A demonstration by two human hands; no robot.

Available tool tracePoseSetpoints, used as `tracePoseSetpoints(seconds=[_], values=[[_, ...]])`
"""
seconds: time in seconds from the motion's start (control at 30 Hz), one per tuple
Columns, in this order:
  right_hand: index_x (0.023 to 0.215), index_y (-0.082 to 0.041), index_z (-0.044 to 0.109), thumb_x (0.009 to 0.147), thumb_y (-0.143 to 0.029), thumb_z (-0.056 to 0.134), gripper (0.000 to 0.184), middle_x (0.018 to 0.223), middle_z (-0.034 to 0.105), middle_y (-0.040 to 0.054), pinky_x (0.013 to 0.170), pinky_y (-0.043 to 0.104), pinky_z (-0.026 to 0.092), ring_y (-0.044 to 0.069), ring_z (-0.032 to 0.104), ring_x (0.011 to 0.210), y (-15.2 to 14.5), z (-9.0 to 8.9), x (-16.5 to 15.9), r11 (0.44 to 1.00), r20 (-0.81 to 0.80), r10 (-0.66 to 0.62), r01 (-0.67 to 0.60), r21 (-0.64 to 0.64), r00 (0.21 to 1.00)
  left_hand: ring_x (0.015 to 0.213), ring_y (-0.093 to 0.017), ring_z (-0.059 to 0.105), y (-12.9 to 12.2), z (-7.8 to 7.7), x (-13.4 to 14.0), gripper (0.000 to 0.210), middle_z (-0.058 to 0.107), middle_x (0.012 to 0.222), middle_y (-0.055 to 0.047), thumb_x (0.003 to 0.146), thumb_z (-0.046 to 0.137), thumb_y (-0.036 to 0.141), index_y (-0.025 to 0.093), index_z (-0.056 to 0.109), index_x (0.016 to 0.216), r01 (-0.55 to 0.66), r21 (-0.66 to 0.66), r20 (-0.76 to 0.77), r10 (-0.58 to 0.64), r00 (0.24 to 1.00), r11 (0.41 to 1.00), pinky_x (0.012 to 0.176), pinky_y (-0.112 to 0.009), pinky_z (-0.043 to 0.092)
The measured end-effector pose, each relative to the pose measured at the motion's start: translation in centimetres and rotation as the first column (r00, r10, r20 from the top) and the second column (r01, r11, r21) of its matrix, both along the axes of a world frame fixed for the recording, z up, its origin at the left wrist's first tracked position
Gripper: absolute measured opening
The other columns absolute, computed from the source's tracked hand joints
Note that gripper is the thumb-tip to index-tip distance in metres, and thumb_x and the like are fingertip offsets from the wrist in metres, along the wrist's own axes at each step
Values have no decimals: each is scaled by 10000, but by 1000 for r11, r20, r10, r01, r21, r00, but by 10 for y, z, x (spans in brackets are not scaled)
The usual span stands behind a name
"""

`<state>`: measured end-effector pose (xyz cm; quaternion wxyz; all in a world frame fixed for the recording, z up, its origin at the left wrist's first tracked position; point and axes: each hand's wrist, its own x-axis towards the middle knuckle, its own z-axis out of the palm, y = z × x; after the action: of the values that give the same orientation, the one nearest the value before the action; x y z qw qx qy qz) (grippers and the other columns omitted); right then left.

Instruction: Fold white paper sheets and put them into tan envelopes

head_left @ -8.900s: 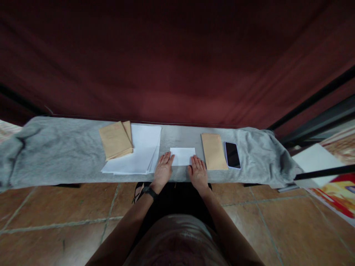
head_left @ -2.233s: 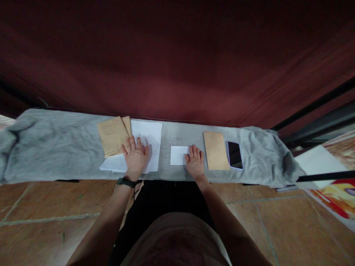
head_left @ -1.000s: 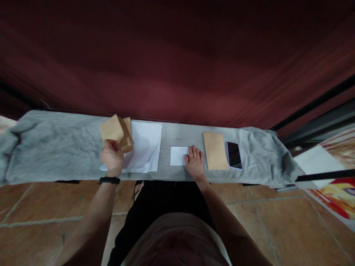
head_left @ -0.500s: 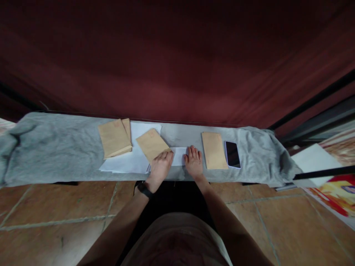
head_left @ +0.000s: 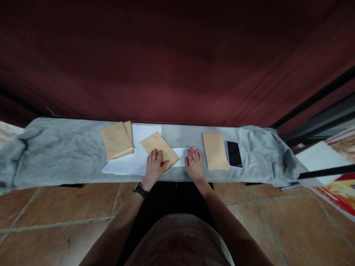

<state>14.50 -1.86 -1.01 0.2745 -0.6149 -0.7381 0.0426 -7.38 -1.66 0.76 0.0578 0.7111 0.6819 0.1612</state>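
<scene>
My left hand (head_left: pixel 155 163) lies flat on a brown paper envelope (head_left: pixel 165 148) set at a slant, its fingers stretched out. A folded white paper (head_left: pixel 181 155) reaches out from under that envelope's right corner. On the paper's right end rests my right hand (head_left: pixel 193 162), palm down with the fingers extended. Beneath the slanted envelope and to its left are white sheets (head_left: pixel 130 165). A second group of brown envelopes (head_left: pixel 115 140) overlaps those sheets' left side.
More brown envelopes (head_left: pixel 216 151) lie right of my right hand, beside a phone (head_left: pixel 234 154). Grey cloth (head_left: pixel 69 155) covers the narrow bench. A dark red curtain (head_left: pixel 177 74) hangs right behind it. A black bar (head_left: pixel 327 172) crosses at the right.
My left hand has moved left off the white paper and flattened onto the slanted envelope, whose right corner now covers part of the paper. My right hand stays on the paper.
</scene>
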Motion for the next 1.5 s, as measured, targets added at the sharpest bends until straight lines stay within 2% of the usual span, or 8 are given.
tracePoseSetpoints(seconds=[0.3, 0.53, 0.73, 0.93, 1.03, 1.13, 1.23, 1.5], values=[[1342, -199, 589, 996, -187, 480, 363, 1410, 589, 82, 1033, 384, 410, 249, 526, 1219, -21, 16, -32, 963, 71, 251, -242, -114, 965, 1470, -367, 335, -10, -15, 8, 527, 407, 1554, -237, 982, 415, 364, 93, 498, 1426, -8, 104, 57, 2, 998, 995, 1161, -599, 299], [1130, -239, 687, 1007, -198, 496, 231, 1190, 678, 73, 970, 375, 420, 247, 552, 1084, -11, 31, -24, 954, 101, 276, -259, -154, 956, 1339, -265, 524, -8, -10, -5, 398, 595, 1405, -150, 973, 415, 299, 174, 620, 1291, -10, 163, 431, -62, 900, 987, 1147, -530, 394], [1104, -261, 707, 1017, -251, 475, 248, 1216, 690, 57, 1009, 368, 438, 231, 586, 1106, -15, 42, -6, 974, -221, 202, -220, -58, 954, 1370, -204, 497, -22, 11, -5, 513, 559, 1443, -84, 864, 418, 101, 230, 585, 1331, 149, 239, 514, -256, 819, 959, 1175, -455, 396], [978, -232, 674, 978, -353, 497, 214, 1188, 678, 74, 1020, 343, 478, 196, 619, 1150, -13, 41, -2, 977, -677, 157, -215, -2, 719, 1414, -213, 449, -23, 17, 9, 521, 526, 1479, -83, 898, 394, 70, 240, 557, 1363, 222, 308, 430, -344, 834, 925, 1191, -504, 379], [1015, -222, 651, 949, -431, 507, 262, 1260, 646, 89, 1047, 375, 473, 216, 582, 1227, -14, 37, -8, 987, -819, -13, -126, -104, 573, 1416, -218, 444, -23, 23, 14, 473, 557, 1444, -90, 949, 373, 95, 235, 559, 1361, 242, 362, 354, -373, 858, 900, 1186, -510, 389], [1145, -256, 579, 900, -469, 550, 326, 1210, 671, 59, 965, 393, 540, 210, 650, 1119, -16, 33, -17, 962, -942, -239, -74, -263, 233, 1426, -226, 431, -27, 33, 19, 462, 568, 1427, -92, 966, 379, 106, 237, 547, 1376, 289, 366, 260, -395, 881, 885, 1189, -508, 389], [1164, -290, 545, 776, -397, 701, 432, 1051, 723, 11, 896, 396, 579, 196, 712, 946, -18, 35, -24, 913, -926, -365, -230, -336, -95, 1428, -236, 426, -31, 41, 24, 460, 566, 1420, -113, 968, 389, 102, 218, 535, 1387, 258, 391, 217, -361, 907, 883, 1184, -501, 397], [1060, -230, 656, 822, -514, 612, 373, 957, 765, 60, 703, 362, 606, 215, 718, 791, -19, 52, -29, 807, -880, -457, -477, -347, -133, 1449, -275, 397, -42, 44, 28, 474, 555, 1433, -131, 950, 431, 88, 221, 540, 1392, 295, 343, 93, -345, 934, 892, 1161, -515, 417]])
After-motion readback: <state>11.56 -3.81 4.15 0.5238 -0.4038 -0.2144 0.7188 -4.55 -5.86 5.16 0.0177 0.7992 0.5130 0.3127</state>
